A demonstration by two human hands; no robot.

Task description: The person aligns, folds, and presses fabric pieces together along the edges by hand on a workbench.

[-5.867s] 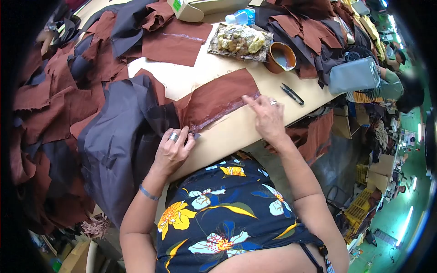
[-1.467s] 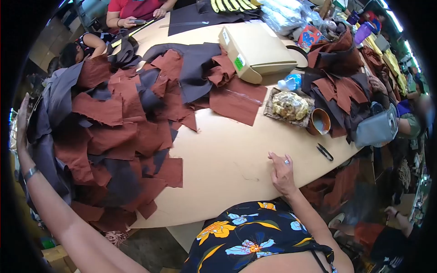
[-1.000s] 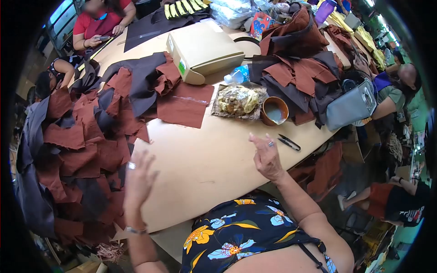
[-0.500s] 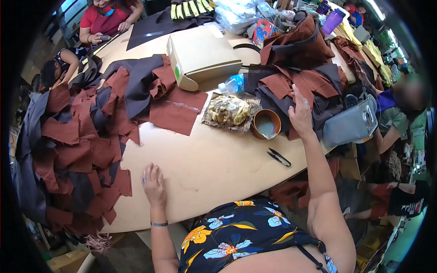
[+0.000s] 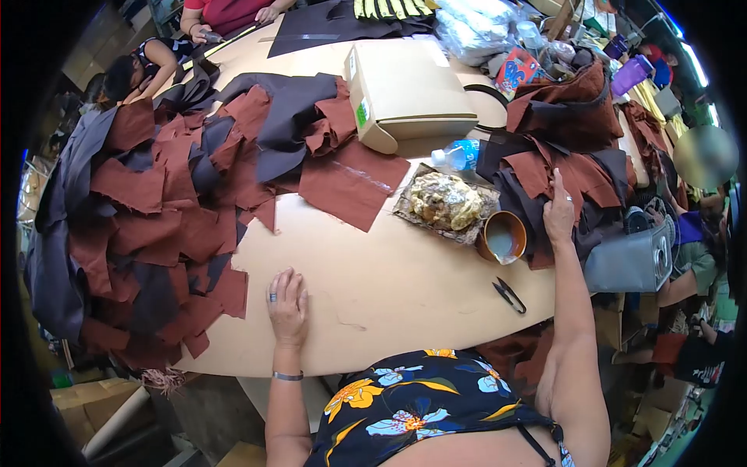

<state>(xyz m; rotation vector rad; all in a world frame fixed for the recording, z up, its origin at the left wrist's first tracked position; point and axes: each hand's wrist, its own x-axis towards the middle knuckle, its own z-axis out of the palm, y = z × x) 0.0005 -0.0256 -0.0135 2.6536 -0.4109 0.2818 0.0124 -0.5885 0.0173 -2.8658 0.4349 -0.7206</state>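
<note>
My left hand (image 5: 289, 309) lies palm down on the tabletop (image 5: 366, 272), fingers stretched forward, holding nothing. My right hand (image 5: 559, 210) reaches over the right pile of brown and dark fabric (image 5: 572, 175), its index finger extended; whether it grips the cloth is not clear. Left of it stand an orange-brown cup (image 5: 503, 237) and a yellowish lump (image 5: 447, 201) on a dark, crusty pad. Black thread snips (image 5: 509, 296) lie below the cup. A large heap of brown and dark pieces (image 5: 167, 226) covers the left side. One brown piece (image 5: 350, 184) with a shiny strip lies at the centre.
A cardboard box (image 5: 408, 93) stands at the back, with a bottle (image 5: 457, 156) in front of it. A grey metal can (image 5: 632, 261) is at the right edge. Plastic bags (image 5: 475, 27) lie behind. People are at the far left and at the right.
The dark and brown cloth seen under my hands is gone from there. My left hand has come back from the far left onto the table. My right hand has moved from the tabletop to the right pile.
</note>
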